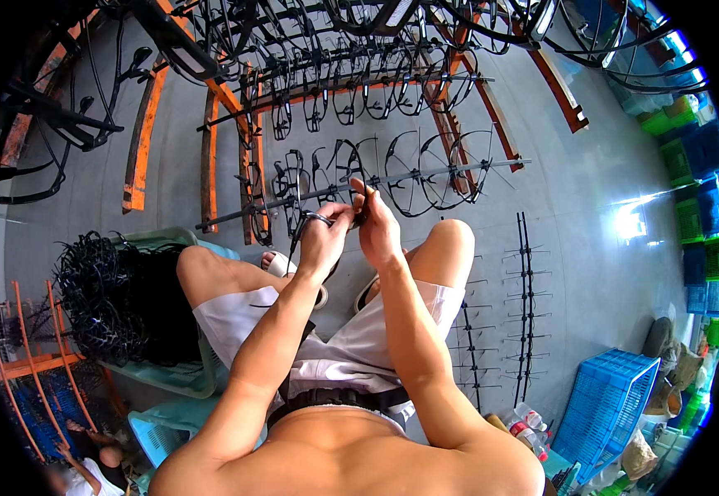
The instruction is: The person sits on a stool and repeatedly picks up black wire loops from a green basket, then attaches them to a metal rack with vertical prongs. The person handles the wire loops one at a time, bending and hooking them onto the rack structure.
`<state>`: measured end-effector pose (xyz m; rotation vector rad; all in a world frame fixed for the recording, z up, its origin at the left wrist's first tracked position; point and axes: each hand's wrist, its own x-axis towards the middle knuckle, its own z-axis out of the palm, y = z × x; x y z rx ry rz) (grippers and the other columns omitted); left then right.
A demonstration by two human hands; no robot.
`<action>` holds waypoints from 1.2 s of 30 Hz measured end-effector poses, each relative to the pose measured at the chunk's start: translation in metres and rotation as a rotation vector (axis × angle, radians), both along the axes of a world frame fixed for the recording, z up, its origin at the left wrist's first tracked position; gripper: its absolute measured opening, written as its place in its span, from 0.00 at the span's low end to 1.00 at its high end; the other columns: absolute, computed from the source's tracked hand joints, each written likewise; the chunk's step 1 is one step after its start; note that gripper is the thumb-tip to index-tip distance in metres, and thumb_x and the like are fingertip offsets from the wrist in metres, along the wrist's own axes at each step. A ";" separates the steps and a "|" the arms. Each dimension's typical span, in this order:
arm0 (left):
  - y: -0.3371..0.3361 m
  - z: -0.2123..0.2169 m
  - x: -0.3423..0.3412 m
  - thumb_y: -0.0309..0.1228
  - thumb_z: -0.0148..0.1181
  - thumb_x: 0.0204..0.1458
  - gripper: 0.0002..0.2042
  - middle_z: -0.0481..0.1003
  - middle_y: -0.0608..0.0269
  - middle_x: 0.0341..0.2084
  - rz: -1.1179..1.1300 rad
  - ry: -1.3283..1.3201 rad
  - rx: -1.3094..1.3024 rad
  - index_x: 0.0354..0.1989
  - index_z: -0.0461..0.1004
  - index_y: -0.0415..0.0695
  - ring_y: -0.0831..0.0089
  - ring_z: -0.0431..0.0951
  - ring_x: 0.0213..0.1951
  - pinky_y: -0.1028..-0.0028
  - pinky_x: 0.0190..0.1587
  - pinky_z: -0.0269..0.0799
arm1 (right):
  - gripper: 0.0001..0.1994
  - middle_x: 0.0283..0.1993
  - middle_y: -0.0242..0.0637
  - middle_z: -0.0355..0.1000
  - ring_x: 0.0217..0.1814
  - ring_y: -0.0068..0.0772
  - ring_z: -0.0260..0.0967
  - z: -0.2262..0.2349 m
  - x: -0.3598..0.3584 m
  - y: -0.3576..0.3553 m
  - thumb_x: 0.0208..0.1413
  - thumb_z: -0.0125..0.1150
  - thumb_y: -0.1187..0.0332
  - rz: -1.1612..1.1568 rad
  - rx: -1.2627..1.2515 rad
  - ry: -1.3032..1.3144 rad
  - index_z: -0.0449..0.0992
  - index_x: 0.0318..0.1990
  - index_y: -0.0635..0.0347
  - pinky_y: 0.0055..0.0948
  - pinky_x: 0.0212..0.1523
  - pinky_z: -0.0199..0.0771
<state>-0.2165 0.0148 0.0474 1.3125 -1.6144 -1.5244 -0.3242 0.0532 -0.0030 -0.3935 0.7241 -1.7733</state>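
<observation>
My left hand (323, 241) and my right hand (377, 235) meet in front of my knees, both with fingers closed. Between their fingertips is a thin dark part, mostly hidden by the fingers. A dark loop (318, 218) lies across the fingers of my left hand, and a black strip (295, 241) trails down beside it; I cannot make out what they belong to. Just beyond the hands runs a long, slightly tilted metal rod (413, 175). Several black curved frames (293, 169) hang along it, some close to my fingertips.
Orange rack legs (146, 136) and rows of black frames (343, 62) stand ahead. A pale green tub (198, 380) at left holds a black tangled heap (99, 298). Pronged rods (525, 306) lie on the floor at right, with a blue crate (611, 405) beyond. Another person (95, 475) is at lower left.
</observation>
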 end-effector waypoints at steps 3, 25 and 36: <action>0.012 0.020 0.014 0.36 0.48 0.60 0.14 0.74 0.61 0.32 0.044 0.098 -0.063 0.44 0.71 0.37 0.75 0.71 0.37 0.75 0.41 0.66 | 0.20 0.50 0.42 0.60 0.49 0.35 0.59 0.034 0.005 0.013 0.64 0.41 0.64 -0.215 0.218 0.857 0.61 0.60 0.65 0.30 0.52 0.59; 0.071 0.052 0.043 0.56 0.54 0.48 0.27 0.59 0.50 0.55 -0.330 -0.135 -1.194 0.54 0.68 0.57 0.50 0.51 0.62 0.44 0.63 0.30 | 0.17 0.33 0.28 0.68 0.28 0.20 0.65 0.110 0.009 0.130 0.60 0.53 0.62 -0.102 0.191 -0.593 0.64 0.53 0.59 0.20 0.19 0.63; 0.023 0.022 -0.003 0.30 0.61 0.47 0.16 0.72 0.52 0.35 -0.096 -0.329 -0.883 0.43 0.69 0.39 0.54 0.71 0.37 0.62 0.42 0.67 | 0.15 0.36 0.31 0.74 0.26 0.11 0.57 0.120 -0.096 0.054 0.57 0.55 0.71 -0.345 0.324 0.584 0.70 0.51 0.63 0.12 0.24 0.55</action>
